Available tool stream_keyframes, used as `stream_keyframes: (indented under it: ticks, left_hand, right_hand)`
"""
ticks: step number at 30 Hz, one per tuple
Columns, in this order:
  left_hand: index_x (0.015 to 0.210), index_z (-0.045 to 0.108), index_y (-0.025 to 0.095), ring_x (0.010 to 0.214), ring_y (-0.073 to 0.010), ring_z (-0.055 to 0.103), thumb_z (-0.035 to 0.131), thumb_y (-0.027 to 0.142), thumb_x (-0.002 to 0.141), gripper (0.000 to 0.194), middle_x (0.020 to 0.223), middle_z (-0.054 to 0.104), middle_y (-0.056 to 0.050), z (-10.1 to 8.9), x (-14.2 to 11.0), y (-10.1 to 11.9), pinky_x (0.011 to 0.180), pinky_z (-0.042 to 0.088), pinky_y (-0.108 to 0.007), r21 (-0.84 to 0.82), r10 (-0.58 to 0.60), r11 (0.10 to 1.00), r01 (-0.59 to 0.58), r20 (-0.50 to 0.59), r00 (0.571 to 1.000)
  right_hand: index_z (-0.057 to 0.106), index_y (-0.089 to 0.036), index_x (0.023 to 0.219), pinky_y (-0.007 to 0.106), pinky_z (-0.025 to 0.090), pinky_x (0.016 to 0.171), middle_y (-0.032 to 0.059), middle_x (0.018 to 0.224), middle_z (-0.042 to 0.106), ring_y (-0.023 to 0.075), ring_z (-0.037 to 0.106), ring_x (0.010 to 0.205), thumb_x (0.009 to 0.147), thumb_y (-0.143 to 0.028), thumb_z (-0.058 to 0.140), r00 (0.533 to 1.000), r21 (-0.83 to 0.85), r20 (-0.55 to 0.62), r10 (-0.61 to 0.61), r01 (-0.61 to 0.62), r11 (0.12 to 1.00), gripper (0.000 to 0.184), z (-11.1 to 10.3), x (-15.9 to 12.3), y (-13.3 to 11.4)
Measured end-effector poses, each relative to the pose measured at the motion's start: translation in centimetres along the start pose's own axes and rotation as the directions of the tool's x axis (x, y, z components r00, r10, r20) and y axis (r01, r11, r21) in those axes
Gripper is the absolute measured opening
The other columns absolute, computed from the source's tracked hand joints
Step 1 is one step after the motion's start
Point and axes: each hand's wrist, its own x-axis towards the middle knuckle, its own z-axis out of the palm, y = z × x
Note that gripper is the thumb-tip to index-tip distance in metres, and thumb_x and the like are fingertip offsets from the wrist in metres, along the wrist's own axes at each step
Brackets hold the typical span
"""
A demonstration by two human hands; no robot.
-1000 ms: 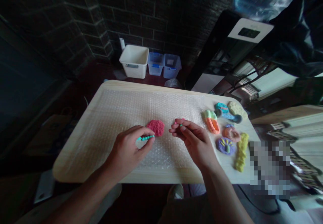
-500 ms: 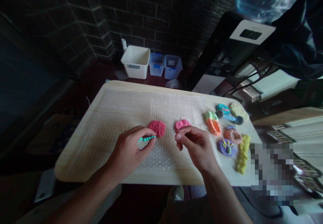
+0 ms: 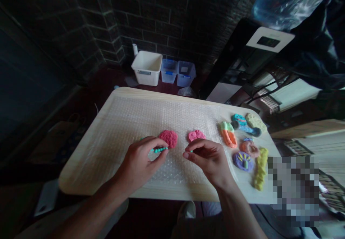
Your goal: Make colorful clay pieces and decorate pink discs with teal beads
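Observation:
My left hand (image 3: pixel 142 160) pinches a teal beaded strand (image 3: pixel 159 150) between thumb and forefinger, just above the bubble wrap. A bit of teal also shows behind its knuckles. Beyond those fingertips lies a lumpy dark-pink clay piece (image 3: pixel 169 138). My right hand (image 3: pixel 207 156) is closed in a pinch, a small gap away from the left. A tiny green bit (image 3: pixel 191 151) shows between its thumb and forefinger; its full shape is hidden. Just past the right hand sits a smaller pink clay piece (image 3: pixel 196 134) with rounded lobes, partly covered by the fingers.
Bubble wrap (image 3: pixel 134 116) covers much of the wooden table (image 3: pixel 81 188). At the right stand several coloured clay shapes, including a purple disc (image 3: pixel 238 163), a yellow twisted strip (image 3: pixel 260 170) and an orange-green piece (image 3: pixel 229 136). A white bin (image 3: pixel 147 75) and two clear boxes stand on the floor.
The right fingertips have closed together and moved slightly left, and a green bit now shows between them. My left hand keeps its pinch on the strand. The whole view has shifted slightly.

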Motion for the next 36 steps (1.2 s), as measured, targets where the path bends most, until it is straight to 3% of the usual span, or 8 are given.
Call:
stream_keyframes:
  ticks: [3, 7, 11, 14, 19, 23, 29, 36]
  left_hand:
    - [0.093, 0.073, 0.022, 0.082, -0.0163, 0.071, 0.066, 0.014, 0.090, 0.011, 0.089, 0.076, 0.000, 0.0, 0.0, 0.1, 0.075, 0.052, -0.026, -0.004, -0.006, 1.000, 0.006, 0.003, 1.000]
    - [0.093, 0.073, 0.022, 0.084, -0.0165, 0.071, 0.066, 0.014, 0.091, 0.011, 0.090, 0.076, 0.000, 0.0, 0.0, 0.0, 0.076, 0.052, -0.026, -0.004, -0.007, 1.000, 0.007, 0.011, 1.000]
    - [0.094, 0.073, 0.022, 0.084, -0.0170, 0.071, 0.065, 0.015, 0.091, 0.011, 0.090, 0.076, -0.001, -0.1, -0.1, 0.0, 0.077, 0.052, -0.027, 0.004, -0.004, 1.000, 0.004, 0.010, 1.000]
    - [0.094, 0.073, 0.022, 0.084, -0.0178, 0.072, 0.065, 0.016, 0.091, 0.011, 0.091, 0.077, -0.001, -0.2, -0.2, -0.1, 0.076, 0.052, -0.027, 0.016, -0.012, 1.000, 0.012, 0.003, 1.000]
    - [0.094, 0.073, 0.022, 0.083, -0.0182, 0.072, 0.066, 0.017, 0.091, 0.009, 0.090, 0.077, -0.001, -0.2, -0.3, -0.3, 0.076, 0.053, -0.027, 0.022, -0.013, 1.000, 0.013, -0.010, 1.000]
    - [0.094, 0.073, 0.022, 0.083, -0.0185, 0.073, 0.066, 0.016, 0.091, 0.010, 0.091, 0.078, -0.002, -0.2, -0.3, -0.4, 0.076, 0.054, -0.027, 0.028, -0.031, 0.999, 0.031, -0.012, 0.999]
    - [0.094, 0.073, 0.021, 0.084, -0.0183, 0.073, 0.065, 0.016, 0.091, 0.010, 0.091, 0.078, -0.003, -0.3, -0.5, -0.1, 0.077, 0.054, -0.027, 0.026, -0.044, 0.999, 0.045, -0.018, 0.999]
    - [0.101, 0.072, 0.022, 0.087, -0.0185, 0.073, 0.067, 0.019, 0.092, 0.010, 0.095, 0.078, -0.003, 0.1, -0.8, 0.6, 0.079, 0.057, -0.029, -0.060, -0.047, 0.997, 0.043, -0.064, 0.997]
  right_hand:
    - [0.080, -0.023, 0.073, 0.022, 0.048, 0.057, -0.0008, 0.069, 0.072, 0.0105, 0.060, 0.060, 0.068, -0.020, 0.096, 0.999, -0.059, -0.015, -0.041, 0.040, 0.997, 0.017, 0.2, 0.0, -0.3]
    - [0.079, -0.019, 0.076, 0.021, 0.036, 0.047, -0.0030, 0.056, 0.060, 0.0077, 0.046, 0.049, 0.087, -0.036, 0.084, 1.000, -0.178, 0.001, 0.017, -0.016, 0.984, 0.021, 0.2, -0.1, -0.4]
    - [0.080, -0.019, 0.103, 0.024, 0.050, 0.059, 0.0018, 0.073, 0.068, 0.0123, 0.061, 0.064, 0.100, -0.041, 0.067, 0.997, -0.227, 0.075, 0.023, -0.005, 0.974, 0.026, 0.2, -0.1, 0.1]
    - [0.080, -0.022, 0.111, 0.029, 0.056, 0.073, 0.0053, 0.089, 0.076, 0.0163, 0.070, 0.081, 0.095, -0.038, 0.075, 0.997, -0.224, 0.075, 0.005, 0.012, 0.975, 0.023, 0.3, 0.0, 0.4]
    - [0.079, -0.019, 0.077, 0.023, 0.046, 0.048, 0.0014, 0.065, 0.072, 0.0119, 0.059, 0.052, 0.070, -0.036, 0.096, 0.998, -0.179, 0.026, 0.050, -0.044, 0.983, 0.026, 0.5, 0.1, 0.0]
    - [0.072, -0.018, 0.071, 0.021, 0.034, 0.042, -0.0029, 0.052, 0.060, 0.0084, 0.047, 0.044, 0.079, -0.042, 0.089, 0.998, -0.217, -0.022, 0.057, -0.060, 0.974, 0.031, 0.5, 0.0, -0.5]
    - [0.077, -0.021, 0.105, 0.028, 0.053, 0.068, 0.0056, 0.088, 0.072, 0.0168, 0.065, 0.079, 0.100, -0.036, 0.068, 0.993, -0.407, 0.108, -0.043, 0.084, 0.910, 0.019, 0.3, 0.0, -0.3]
    - [0.077, -0.020, 0.088, 0.027, 0.056, 0.064, 0.0041, 0.080, 0.076, 0.0163, 0.069, 0.070, 0.079, -0.034, 0.090, 0.996, -0.154, 0.075, 0.042, -0.030, 0.988, 0.021, 0.4, -0.1, -0.1]
